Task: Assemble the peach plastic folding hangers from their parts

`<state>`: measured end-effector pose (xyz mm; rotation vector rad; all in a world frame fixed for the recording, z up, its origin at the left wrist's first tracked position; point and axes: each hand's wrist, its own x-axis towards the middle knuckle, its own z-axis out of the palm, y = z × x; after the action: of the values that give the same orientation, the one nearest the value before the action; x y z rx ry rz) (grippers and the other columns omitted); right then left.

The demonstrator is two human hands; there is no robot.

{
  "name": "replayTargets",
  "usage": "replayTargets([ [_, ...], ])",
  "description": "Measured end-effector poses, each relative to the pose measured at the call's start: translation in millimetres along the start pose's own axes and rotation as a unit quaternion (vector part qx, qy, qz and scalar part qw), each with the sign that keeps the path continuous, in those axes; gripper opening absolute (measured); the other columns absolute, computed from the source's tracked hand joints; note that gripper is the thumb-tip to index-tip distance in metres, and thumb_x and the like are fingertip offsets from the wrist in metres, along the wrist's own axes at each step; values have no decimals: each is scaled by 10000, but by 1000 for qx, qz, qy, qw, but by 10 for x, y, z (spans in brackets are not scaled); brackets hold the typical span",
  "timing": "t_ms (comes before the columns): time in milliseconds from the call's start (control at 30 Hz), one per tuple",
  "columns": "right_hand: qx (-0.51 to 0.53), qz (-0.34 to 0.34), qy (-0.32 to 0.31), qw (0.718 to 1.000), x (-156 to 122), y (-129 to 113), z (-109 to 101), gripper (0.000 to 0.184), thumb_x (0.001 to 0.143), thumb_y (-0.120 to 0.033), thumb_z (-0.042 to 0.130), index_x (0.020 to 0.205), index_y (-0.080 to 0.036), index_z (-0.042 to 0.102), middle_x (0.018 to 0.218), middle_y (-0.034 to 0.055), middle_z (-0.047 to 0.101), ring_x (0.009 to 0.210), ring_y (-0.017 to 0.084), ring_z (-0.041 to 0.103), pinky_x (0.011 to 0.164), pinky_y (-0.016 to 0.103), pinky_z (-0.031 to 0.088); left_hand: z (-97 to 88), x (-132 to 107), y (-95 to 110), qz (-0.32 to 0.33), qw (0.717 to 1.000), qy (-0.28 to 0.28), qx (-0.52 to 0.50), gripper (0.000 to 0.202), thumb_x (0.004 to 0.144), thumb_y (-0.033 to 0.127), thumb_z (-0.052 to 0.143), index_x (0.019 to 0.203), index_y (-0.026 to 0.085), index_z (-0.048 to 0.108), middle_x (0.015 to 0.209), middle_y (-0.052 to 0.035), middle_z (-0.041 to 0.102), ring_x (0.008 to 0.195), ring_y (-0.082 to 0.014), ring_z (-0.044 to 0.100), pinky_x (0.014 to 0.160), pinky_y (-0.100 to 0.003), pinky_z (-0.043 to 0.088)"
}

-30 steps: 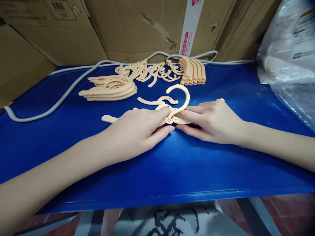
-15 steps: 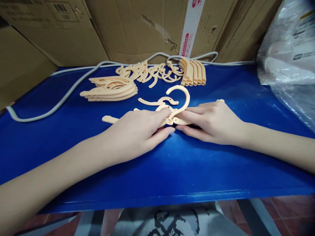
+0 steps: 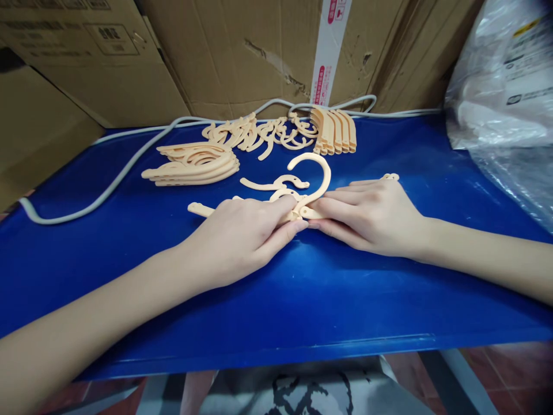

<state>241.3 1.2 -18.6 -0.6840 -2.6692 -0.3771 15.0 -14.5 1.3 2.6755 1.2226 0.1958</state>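
Note:
A cream plastic clothes hanger [image 3: 325, 177] lies between my hands, its curved hook standing up at the middle joint. My left hand [image 3: 246, 239] is closed on the left arm of the hanger, thumb and forefinger pinching close to the joint. On the other side my right hand [image 3: 371, 216] is closed around the right arm, whose far end shows past the knuckles. Fingertips of both hands nearly meet below the hook. Just behind them rest a loose cream hook piece [image 3: 259, 184] and another partly hidden piece. My palms and most of the hanger's arms are out of sight.
A stack of cream hanger arms [image 3: 194, 167] lies at the left on the blue table [image 3: 276, 311]. Behind are a heap of hooks [image 3: 242, 131] and a row of arm pieces [image 3: 334, 132]. A white cable [image 3: 125, 167] runs along cardboard boxes [image 3: 242, 57]; a plastic bag [image 3: 488, 98] stands right.
Both hands keep their hold on the hanger. The joint and fingertips have shifted very slightly, and the camera view has moved a little.

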Motion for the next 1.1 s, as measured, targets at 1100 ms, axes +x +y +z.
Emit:
replayTargets([
  [1100, 147, 118, 11, 982, -26, 6, -12, 271, 1006, -384, 467, 1031, -193, 657, 1014, 42, 760, 777, 145, 707, 602, 236, 420, 3, -77, -57, 161, 976, 139, 48, 494, 989, 438, 461, 566, 189, 402, 472, 40, 407, 449, -103, 379, 502, -292, 190],
])
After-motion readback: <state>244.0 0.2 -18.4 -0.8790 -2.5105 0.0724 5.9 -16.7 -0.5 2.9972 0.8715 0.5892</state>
